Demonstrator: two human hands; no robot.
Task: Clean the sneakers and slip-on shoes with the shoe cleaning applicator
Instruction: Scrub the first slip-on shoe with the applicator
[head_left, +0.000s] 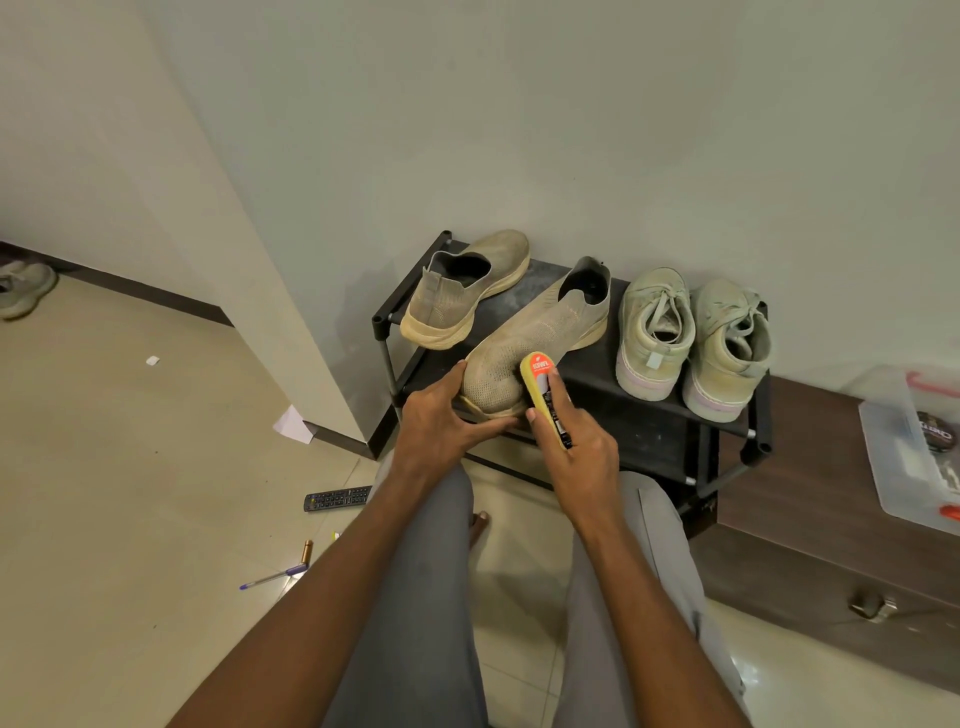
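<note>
Just below the middle of the frame, the right hand (576, 462) grips the shoe cleaning applicator (545, 397), fingers and thumb curled round its yellow body, with the index finger laid along its printed top. The applicator's sponge side presses against the toe of the nearer slip-on shoe (535, 343), which lies at a slant on the top shelf of the black shoe rack (649, 415), its toe hanging over the rack's front edge. The left hand (441, 415) steadies that same toe from the left: the fingers curl round the side of the upper and the thumb runs along the sole's lower edge.

Up and to the left on the same shelf sits the second slip-on shoe (465, 291), heel toward the camera, apart from the first. To the right of centre, the two sneakers (693, 340) stand side by side, heels forward, touching or nearly touching each other.

At the right edge, a clear plastic box (904, 467) rests on a dark wooden cabinet (810, 540). On the tiled floor (130, 493) in the lower left lie a remote control (337, 499) and a pen (272, 577), near each other; another shoe (23, 288) sits at the far left by the wall. Grey trouser legs (415, 597) fill the bottom centre.
</note>
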